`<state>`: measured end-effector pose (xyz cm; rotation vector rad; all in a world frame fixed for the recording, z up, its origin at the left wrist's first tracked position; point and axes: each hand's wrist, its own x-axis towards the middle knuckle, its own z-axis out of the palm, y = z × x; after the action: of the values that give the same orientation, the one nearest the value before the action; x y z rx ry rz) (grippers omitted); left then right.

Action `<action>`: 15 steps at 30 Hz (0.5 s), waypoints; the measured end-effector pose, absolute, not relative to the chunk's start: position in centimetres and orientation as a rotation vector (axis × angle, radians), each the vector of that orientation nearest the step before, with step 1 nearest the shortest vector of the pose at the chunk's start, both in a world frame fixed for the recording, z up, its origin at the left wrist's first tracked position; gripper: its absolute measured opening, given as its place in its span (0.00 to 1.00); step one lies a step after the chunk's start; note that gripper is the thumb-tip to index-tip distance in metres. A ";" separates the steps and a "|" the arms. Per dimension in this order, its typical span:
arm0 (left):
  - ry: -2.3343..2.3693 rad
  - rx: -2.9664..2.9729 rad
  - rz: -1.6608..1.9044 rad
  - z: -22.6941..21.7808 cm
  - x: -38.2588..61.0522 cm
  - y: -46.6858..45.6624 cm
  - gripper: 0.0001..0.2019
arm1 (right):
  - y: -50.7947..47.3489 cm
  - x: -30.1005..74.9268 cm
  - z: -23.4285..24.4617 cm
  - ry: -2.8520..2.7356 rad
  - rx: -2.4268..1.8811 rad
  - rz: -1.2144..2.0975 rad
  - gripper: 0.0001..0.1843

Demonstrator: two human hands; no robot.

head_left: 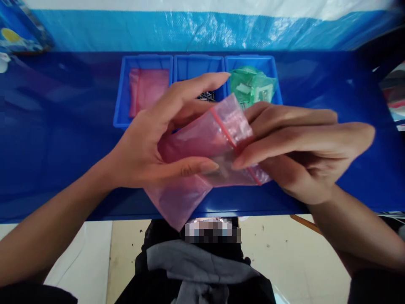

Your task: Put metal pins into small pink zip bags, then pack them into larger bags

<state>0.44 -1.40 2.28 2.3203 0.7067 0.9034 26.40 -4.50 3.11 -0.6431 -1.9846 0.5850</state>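
Observation:
Both my hands hold a pink see-through zip bag (196,143) with a red seal strip, just above the near edge of the blue table (63,139). My left hand (152,143) pinches the bag's body between thumb and fingers. My right hand (303,156) grips the bag at its sealed mouth, fingers pressed together over the strip. Whatever is inside the bag is too faint to name.
Three blue bins stand in a row behind my hands: the left bin (125,97) holds pink bags, the middle bin (198,67) small dark parts, the right bin (272,74) green bags (251,84). A blue tarp (205,29) hangs behind. Dark clothing and pale floor show below.

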 end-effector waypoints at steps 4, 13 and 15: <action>0.714 2.128 0.693 2.9 -0.6 -0.3 0.28 | -3.9 26.7 2.1 -1.805 -0.827 0.443 0.15; 0.839 1.553 1.186 3.1 -0.2 0.1 0.13 | -2.4 26.7 -0.3 -1.518 -0.938 0.812 0.41; 0.805 1.526 1.189 2.9 0.3 0.0 0.15 | -2.4 26.5 -0.1 -1.578 -0.882 0.821 0.40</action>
<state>0.26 -0.02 2.87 1.5260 0.8054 1.1893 26.54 -2.37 -0.07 -0.8818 -1.5784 0.8206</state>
